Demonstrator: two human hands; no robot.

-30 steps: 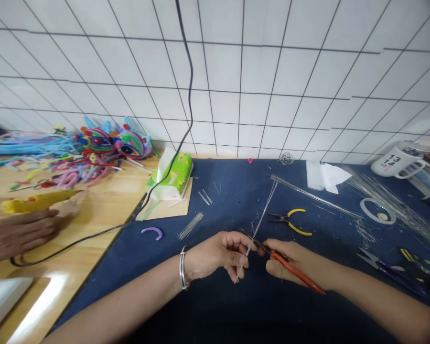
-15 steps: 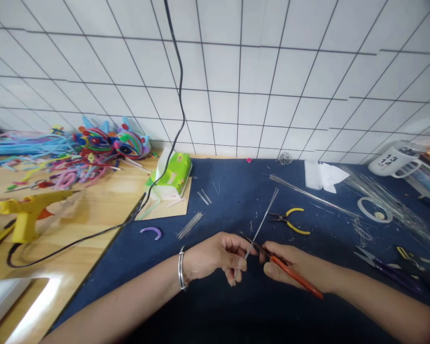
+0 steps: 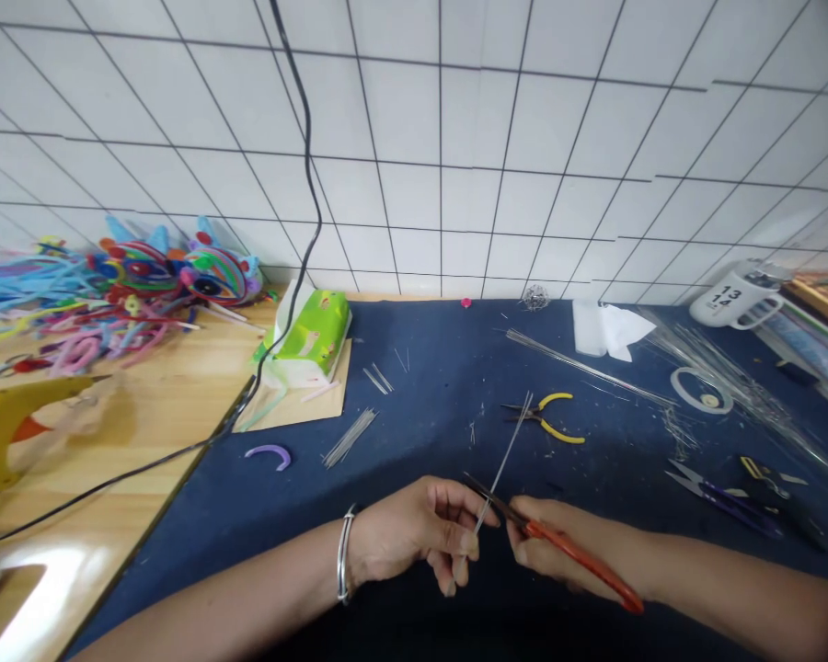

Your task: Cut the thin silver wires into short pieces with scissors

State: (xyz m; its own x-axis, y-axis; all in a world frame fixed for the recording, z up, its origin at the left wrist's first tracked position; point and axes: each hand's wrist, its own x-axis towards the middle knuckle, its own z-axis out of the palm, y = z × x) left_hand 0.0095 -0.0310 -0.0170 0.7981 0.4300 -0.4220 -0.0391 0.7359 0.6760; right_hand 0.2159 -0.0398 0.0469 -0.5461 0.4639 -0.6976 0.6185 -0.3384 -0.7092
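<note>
A small bunch of thin metal wires [image 3: 507, 457] is pinched between the thumb and fingers of my left hand [image 3: 429, 530], slanting up and to the right. My right hand [image 3: 571, 542] is closed around the red handles of a pair of scissors [image 3: 566, 550]. The dark blades cross the wires just above my left fingertips; whether they are pressed together is too small to tell. Just beyond the wires lie yellow-handled pliers [image 3: 556, 418]. Cut wire pieces [image 3: 350, 438] rest in a small pile left of my hands.
Long wires [image 3: 586, 368] lie across the blue mat, with more at the right. Purple-handled snips [image 3: 724, 499], a tape roll [image 3: 683, 391] and a white mug [image 3: 735, 296] are rightward. On the left are a tissue pack [image 3: 314, 333], a black cord [image 3: 306, 184] and a yellow glue gun [image 3: 0, 423].
The view has shifted rightward, so the objects sit further left in it. Both hands have come slightly lower in view, still holding the wires and the scissors.
</note>
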